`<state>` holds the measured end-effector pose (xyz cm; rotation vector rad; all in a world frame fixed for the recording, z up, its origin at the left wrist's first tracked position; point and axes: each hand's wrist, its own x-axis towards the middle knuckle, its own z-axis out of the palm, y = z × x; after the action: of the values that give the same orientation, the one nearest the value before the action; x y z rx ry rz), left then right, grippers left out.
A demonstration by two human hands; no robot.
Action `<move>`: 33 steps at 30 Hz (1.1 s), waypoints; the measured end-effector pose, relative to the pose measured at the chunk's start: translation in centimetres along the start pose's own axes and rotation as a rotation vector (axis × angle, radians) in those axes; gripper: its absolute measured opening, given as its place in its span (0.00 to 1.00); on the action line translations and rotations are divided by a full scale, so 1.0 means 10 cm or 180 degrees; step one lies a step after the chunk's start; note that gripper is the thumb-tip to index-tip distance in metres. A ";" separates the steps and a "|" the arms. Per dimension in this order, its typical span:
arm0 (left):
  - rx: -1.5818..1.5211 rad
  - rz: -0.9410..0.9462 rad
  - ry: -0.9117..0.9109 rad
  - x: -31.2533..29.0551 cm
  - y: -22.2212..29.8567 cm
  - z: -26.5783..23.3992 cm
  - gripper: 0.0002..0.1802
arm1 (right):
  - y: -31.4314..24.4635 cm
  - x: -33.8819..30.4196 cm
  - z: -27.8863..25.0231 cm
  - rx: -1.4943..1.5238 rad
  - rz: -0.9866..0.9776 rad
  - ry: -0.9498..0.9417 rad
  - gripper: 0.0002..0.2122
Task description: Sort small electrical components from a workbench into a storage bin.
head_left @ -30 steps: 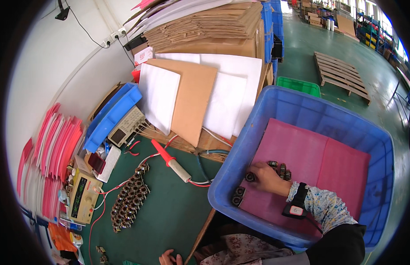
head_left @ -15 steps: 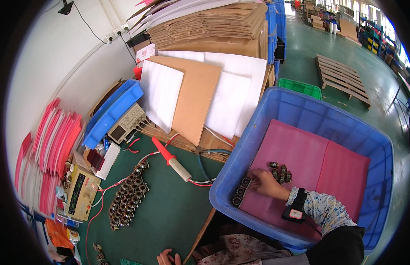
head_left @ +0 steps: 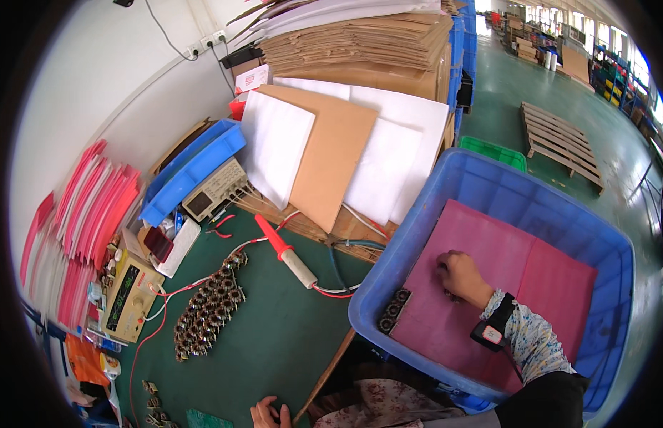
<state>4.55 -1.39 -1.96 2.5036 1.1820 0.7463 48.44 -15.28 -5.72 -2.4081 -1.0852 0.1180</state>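
Since the moment before, the right hand (head_left: 461, 277) has shifted up and away from the short row of small dark wound coils (head_left: 393, 310) at the crate's near-left corner, and now rests knuckles-up on the pink foam sheet (head_left: 488, 250) lining the large blue plastic crate (head_left: 446, 185). Its fingers are curled down over the cluster of coils seen there earlier, hiding them; whether they are gripped cannot be told. A black wristband (head_left: 493, 332) sits on that wrist, above a floral sleeve. The left hand (head_left: 269, 414) lies at the lower edge on the green work mat (head_left: 274, 335), fingers loosely bent, holding nothing visible. Well to its left, a long heap of copper-wound coils (head_left: 206, 307) rests on the mat beside a yellow bench meter (head_left: 132, 296). A red-handled probe with a cream tip (head_left: 285, 250) lies between the heap and the crate, its red lead trailing. Brown cardboard and white foam boards (head_left: 331, 157) lean against the stacked cartons behind.
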 end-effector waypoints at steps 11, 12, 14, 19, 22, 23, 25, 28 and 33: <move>0.0033 0.0067 0.0061 -0.01 -0.01 0.00 0.13 | -0.10 0.11 0.24 0.0707 -0.1228 0.0064 0.14; 0.0054 0.0073 0.0071 -0.01 -0.01 -0.01 0.13 | -0.14 0.09 0.22 0.0711 -0.1245 0.0049 0.14; 0.0059 0.0015 0.0056 -0.01 -0.01 -0.02 0.13 | -0.24 0.03 0.16 0.0528 -0.0525 -0.0272 0.15; 0.0021 0.0013 0.0045 0.02 0.03 -0.03 0.13 | -0.12 0.00 0.33 0.0818 -0.0598 -0.0228 0.17; -0.0011 -0.0085 -0.0013 0.02 0.06 -0.05 0.14 | -0.12 0.01 0.34 0.0962 -0.0766 -0.0159 0.19; -0.0020 -0.0106 -0.0034 0.02 0.06 -0.05 0.14 | -0.12 0.01 0.34 0.0979 -0.0793 -0.0154 0.18; -0.0035 -0.0122 -0.0054 0.01 0.05 -0.04 0.14 | -0.12 0.00 0.34 0.1016 -0.0785 -0.0175 0.18; 0.0005 -0.0108 -0.0060 0.01 0.02 -0.02 0.14 | -0.11 0.02 0.28 0.1169 -0.0741 -0.0398 0.18; -0.0027 0.0010 0.0004 0.02 0.03 -0.03 0.13 | 0.13 0.12 -0.10 0.0234 -0.1345 -0.0140 0.17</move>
<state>4.66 -1.41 -1.52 2.4991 1.1730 0.7521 50.45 -15.52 -5.35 -2.0689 -1.5537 0.0655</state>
